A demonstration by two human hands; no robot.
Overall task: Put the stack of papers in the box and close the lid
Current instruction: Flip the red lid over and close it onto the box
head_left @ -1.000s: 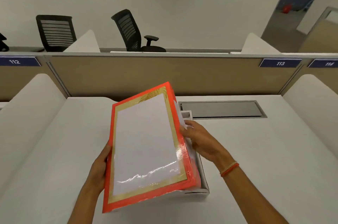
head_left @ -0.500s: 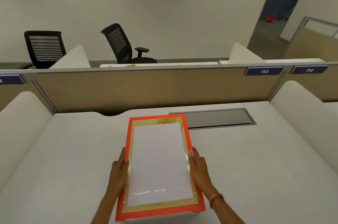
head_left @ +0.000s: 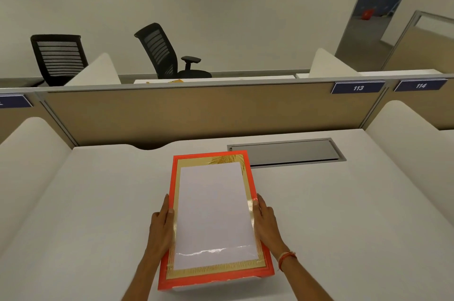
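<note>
An orange box lid (head_left: 213, 214) with a gold border and a white glossy centre lies flat on top of the box, covering it, on the white desk (head_left: 344, 214). My left hand (head_left: 161, 229) presses flat against the lid's left edge. My right hand (head_left: 266, 221), an orange band on its wrist, presses against the right edge. The stack of papers is hidden under the lid. Only a thin white strip of the box base shows below the lid's near edge.
A grey cable hatch (head_left: 286, 152) is set into the desk behind the box to the right. A tan partition (head_left: 196, 114) closes the far side; white curved dividers (head_left: 32, 153) flank both sides. Two black chairs (head_left: 162, 52) stand beyond.
The lid was tilted up over the open box a second ago; it has come down flat and shut. Both hands now sit at its side edges.
</note>
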